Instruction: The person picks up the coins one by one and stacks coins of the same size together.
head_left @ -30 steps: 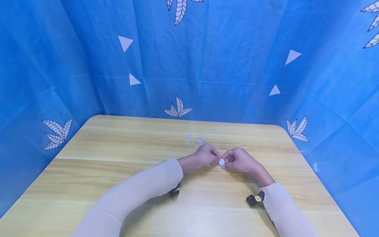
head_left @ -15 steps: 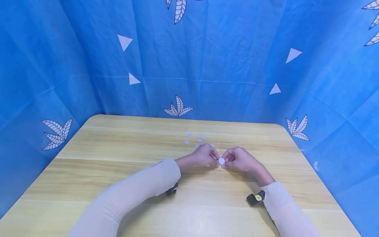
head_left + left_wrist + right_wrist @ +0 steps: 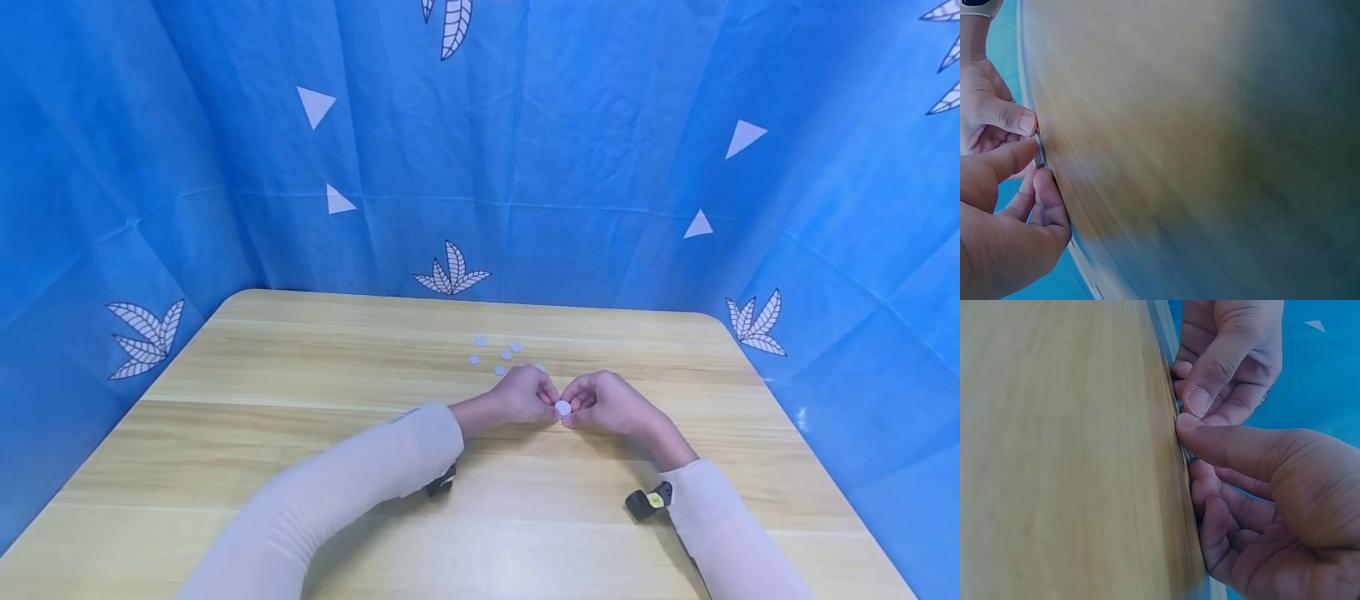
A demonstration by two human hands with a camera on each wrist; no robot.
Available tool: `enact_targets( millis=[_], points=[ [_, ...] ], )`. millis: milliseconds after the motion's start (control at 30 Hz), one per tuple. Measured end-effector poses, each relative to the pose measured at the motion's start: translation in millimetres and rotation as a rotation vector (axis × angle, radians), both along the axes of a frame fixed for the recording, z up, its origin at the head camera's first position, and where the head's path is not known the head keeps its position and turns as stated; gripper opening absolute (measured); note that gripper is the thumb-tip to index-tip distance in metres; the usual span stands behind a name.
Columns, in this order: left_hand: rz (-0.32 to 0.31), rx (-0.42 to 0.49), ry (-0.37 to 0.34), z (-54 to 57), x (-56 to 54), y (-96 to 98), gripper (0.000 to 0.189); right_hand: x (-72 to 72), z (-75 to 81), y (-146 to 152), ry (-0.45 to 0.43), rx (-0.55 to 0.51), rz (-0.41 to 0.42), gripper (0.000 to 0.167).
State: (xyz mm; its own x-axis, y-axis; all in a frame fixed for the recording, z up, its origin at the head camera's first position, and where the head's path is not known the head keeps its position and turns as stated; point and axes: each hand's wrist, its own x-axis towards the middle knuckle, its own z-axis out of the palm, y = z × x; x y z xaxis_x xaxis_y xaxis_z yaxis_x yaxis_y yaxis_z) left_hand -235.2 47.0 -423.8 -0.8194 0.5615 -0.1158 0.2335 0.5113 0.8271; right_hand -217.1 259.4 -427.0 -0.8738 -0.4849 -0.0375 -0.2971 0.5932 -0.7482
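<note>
A small stack of coins [image 3: 563,408], with a pale round top, stands on the wooden table between both hands. From the left, my left hand [image 3: 521,395] pinches the stack's edge; in the left wrist view the thumb lies against the layered silvery rims of the stack [image 3: 1040,150]. My right hand [image 3: 606,404] holds the stack from the right, its thumb on the near side and its fingers curled behind. In the right wrist view the thumb and fingers of the right hand [image 3: 1279,506] nearly hide the stack.
Several loose coins [image 3: 506,355] lie flat on the table [image 3: 337,367] beyond the left hand, one partly behind it. Blue cloth [image 3: 570,167] hangs along the table's back and sides. Black wrist cameras [image 3: 642,505] sit under both sleeves.
The left hand shifted slightly left, then came back against the stack. One coin behind the left hand has come into sight. The right hand has stayed almost still.
</note>
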Motion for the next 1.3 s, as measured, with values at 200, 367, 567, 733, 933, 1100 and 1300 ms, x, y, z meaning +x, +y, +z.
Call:
enact_targets(
  millis=[200,367,567,733,933,1100,1300],
  points=[
    [0.009,-0.004,-0.005,0.2,0.8,0.4,0.017,1.8,3.4,-2,-0.007,0.005,-0.007,0.022],
    [0.012,-0.017,-0.01,0.5,0.8,1.8,0.017,2.2,2.9,-2,-0.006,0.007,-0.01,0.02],
    [-0.016,-0.048,-0.006,5.5,-1.9,-0.1,0.015,0.4,-0.8,0,0.003,0.009,-0.005,0.019],
    [-0.016,-0.018,0.017,7.0,-12.8,-6.1,0.018,-0.5,-1.2,0,0.009,0.012,-0.007,0.021],
    [0.005,0.026,0.053,12.8,-29.3,-18.5,0.014,-0.6,0.5,0,0.015,0.039,-0.016,0.021],
    [0.056,-0.03,0.132,15.5,-47.1,-32.4,0.012,0.3,0.9,-1,0.018,0.032,-0.017,0.02],
    [0.089,-0.076,0.236,16.5,-66.8,-53.4,0.009,0.0,0.3,-1,0.013,0.032,-0.019,0.02]
  ],
)
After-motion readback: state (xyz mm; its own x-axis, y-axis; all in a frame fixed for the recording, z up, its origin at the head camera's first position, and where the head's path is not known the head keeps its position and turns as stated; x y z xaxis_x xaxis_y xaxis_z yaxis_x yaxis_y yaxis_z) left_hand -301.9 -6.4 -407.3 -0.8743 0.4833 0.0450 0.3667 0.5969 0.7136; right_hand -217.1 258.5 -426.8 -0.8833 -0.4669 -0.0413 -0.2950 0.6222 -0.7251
